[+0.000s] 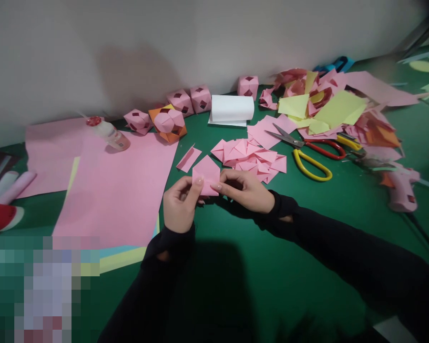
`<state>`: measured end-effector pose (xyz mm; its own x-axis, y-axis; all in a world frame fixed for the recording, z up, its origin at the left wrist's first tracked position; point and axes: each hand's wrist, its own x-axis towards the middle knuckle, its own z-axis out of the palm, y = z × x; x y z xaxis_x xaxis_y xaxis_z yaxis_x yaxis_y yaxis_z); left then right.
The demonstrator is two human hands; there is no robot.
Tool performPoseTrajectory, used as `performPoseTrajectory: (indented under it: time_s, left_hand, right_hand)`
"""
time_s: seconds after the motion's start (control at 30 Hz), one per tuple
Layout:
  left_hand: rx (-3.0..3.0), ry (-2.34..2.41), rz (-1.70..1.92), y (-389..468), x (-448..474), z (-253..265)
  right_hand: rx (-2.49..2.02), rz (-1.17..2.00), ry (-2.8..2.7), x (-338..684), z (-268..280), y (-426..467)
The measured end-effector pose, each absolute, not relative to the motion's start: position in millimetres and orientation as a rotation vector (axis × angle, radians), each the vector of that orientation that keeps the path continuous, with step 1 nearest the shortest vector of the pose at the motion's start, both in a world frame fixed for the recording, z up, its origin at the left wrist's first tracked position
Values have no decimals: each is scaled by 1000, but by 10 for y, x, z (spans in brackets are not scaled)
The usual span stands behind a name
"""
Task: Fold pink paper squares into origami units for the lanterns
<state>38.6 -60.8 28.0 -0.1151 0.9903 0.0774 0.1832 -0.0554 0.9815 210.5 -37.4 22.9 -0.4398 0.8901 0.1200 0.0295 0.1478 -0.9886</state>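
Between my two hands is a small piece of pink paper (206,170) with a folded, pointed top. My left hand (180,202) pinches its left side, the thumb lying on its face. At the lower right edge, the thumb and fingers of my right hand (248,190) close on the same paper. A narrow folded pink strip (189,158) lies just beyond my left hand. Past my right hand is a heap of folded pink paper pieces (252,157). Scissors (303,147) with one red and one yellow handle lie partly open to the right of the heap.
Large pink sheets (114,190) cover the left of the green table (214,286), with a small bottle (110,136) on them. Pink paper balls (137,121) and a white paper roll (232,108) line the wall. Paper scraps (339,109) and a glue gun (402,188) are at right.
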Motion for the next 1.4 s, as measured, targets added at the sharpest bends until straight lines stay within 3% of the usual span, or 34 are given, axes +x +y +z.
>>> performPoseTrajectory:
  time_s: [0.5,0.73,1.4]
  left_hand:
    - [1307,1389,1226,-611,416,295]
    - [1431,1298,1066,-611,375,366]
    - [1067,1425,1449,-554,367,209]
  right_hand:
    - [-933,1346,-1630,2081,215,-395]
    - [-900,1479,-1236,2093,173,-337]
    - [-952,1512,-1363,2100,234,-369]
